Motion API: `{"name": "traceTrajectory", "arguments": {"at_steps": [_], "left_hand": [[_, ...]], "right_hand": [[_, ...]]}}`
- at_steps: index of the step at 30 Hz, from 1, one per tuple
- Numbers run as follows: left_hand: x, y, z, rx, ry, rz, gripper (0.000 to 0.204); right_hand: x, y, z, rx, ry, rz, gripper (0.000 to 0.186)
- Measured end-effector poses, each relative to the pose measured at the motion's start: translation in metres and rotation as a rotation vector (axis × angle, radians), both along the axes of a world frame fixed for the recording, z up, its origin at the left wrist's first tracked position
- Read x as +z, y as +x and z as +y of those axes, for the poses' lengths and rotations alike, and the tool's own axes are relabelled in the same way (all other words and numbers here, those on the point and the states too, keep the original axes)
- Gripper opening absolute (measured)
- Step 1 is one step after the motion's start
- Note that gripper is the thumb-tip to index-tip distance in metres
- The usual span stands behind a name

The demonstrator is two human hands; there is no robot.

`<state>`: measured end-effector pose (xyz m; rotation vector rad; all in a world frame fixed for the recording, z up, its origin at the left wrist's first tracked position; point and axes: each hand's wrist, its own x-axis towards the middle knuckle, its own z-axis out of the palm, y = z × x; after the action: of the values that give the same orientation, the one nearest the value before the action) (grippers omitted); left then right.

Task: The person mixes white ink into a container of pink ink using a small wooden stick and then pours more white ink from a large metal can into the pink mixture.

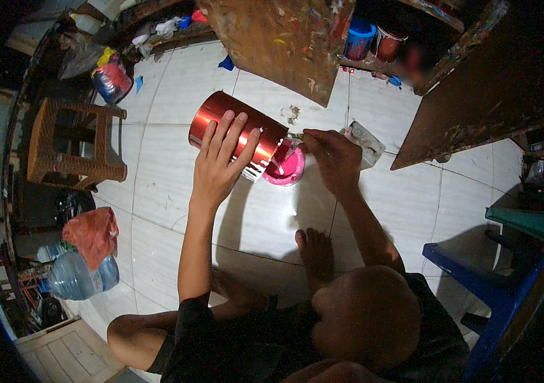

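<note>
My left hand is wrapped over the side of a shiny red metal can. The can is tilted, its white-streaked mouth toward a small tub of pink paint on the floor. My right hand is closed in a pinch just right of the can's mouth, above the tub. Something thin shows between its fingertips and the can, too small and shaded to name. Beside this hand a flat greyish piece lies on the tiles.
A brown stool and a large clear water bottle stand at left. Paint-stained wooden doors hang open ahead, with a blue paint can on the shelf behind. A blue stool is at right. My bare foot rests near the tub.
</note>
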<state>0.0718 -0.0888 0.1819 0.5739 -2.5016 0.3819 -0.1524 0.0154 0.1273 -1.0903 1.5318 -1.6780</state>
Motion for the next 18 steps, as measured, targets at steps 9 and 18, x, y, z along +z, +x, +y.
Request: {"name": "traceTrajectory", "arguments": {"at_steps": [9, 18], "left_hand": [[-0.002, 0.003, 0.003, 0.014, -0.008, -0.05, 0.052], [0.001, 0.002, 0.007, -0.008, -0.004, -0.037, 0.054]], "right_hand": [[-0.006, 0.001, 0.004, 0.004, -0.043, 0.008, 0.019], [-0.001, -0.001, 0.011, -0.032, 0.017, 0.093, 0.017]]}}
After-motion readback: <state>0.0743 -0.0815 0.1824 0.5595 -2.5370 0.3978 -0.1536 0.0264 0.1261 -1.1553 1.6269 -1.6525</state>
